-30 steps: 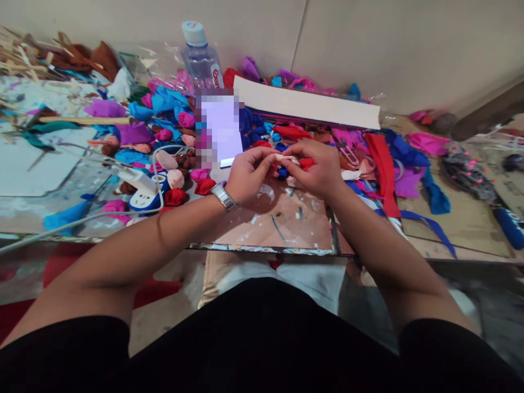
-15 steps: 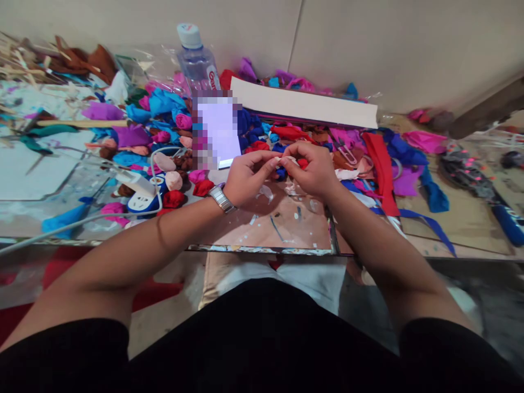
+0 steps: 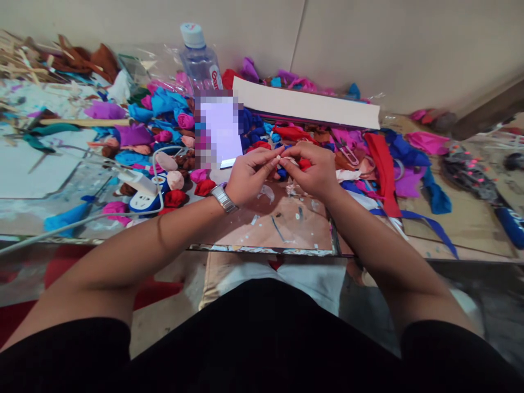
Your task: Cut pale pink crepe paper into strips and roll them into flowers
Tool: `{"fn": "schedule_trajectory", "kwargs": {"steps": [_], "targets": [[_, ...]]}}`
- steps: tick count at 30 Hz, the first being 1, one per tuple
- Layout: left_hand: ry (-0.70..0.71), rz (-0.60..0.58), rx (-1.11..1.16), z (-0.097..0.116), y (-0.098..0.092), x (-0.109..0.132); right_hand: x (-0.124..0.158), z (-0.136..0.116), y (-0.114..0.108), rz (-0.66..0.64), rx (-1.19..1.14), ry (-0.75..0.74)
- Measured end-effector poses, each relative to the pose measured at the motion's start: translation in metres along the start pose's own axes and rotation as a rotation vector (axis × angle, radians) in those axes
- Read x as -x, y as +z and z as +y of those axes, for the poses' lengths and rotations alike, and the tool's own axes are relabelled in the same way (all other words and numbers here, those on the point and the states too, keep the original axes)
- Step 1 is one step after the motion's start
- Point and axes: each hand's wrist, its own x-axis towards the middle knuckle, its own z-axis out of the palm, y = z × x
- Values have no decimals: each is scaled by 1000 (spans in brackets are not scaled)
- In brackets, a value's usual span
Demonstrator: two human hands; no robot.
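Over the front of the table, my left hand [image 3: 249,176] and my right hand [image 3: 314,169] meet at the fingertips. Between them, thumbs and forefingers pinch a small pale pink crumpled piece [image 3: 289,160], which looks like crepe paper or cloth. Most of it is hidden by the fingers. Just below, a few whitish scraps [image 3: 267,193] lie on the pinkish board [image 3: 262,229]. Red and blue crumpled pieces sit right behind my hands. A phone [image 3: 223,131] with a lit screen leans beyond my left hand.
Clear plastic bottle [image 3: 200,65] at the back, beside a long white strip [image 3: 307,103]. A power strip [image 3: 143,201] with a charger and white cable lies left, near green-handled pliers [image 3: 41,136]. Coloured crumpled pieces cover the middle. Scissors [image 3: 347,153] and a red ribbon [image 3: 382,174] lie right.
My fingertips have shifted slightly around the pale pink piece, and less of it shows near the left fingers. The whole view has moved a little; nothing else differs.
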Motion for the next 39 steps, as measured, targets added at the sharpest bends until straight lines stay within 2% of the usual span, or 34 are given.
{"fn": "schedule_trajectory", "kwargs": {"steps": [6, 13, 20, 25, 30, 34, 39], "targets": [[-14, -3, -2, -4, -1, -1, 2, 0, 5, 32, -31, -23], [-73, 27, 127, 2, 3, -1, 0, -3, 3, 31, -15, -6], [-32, 68, -52, 5, 0, -2, -4, 6, -6, -44, -28, -20], [-116, 20, 68, 5, 5, 2, -7, 14, -14, -76, -66, -49], [-177, 15, 120, 6, 6, 2, -5, 17, -13, -68, -56, -31], [-198, 25, 160, 3, 5, -1, -5, 15, -11, -76, -48, -44], [-206, 33, 205, 1, 3, -4, -9, 9, -15, -144, -64, -80]]}}
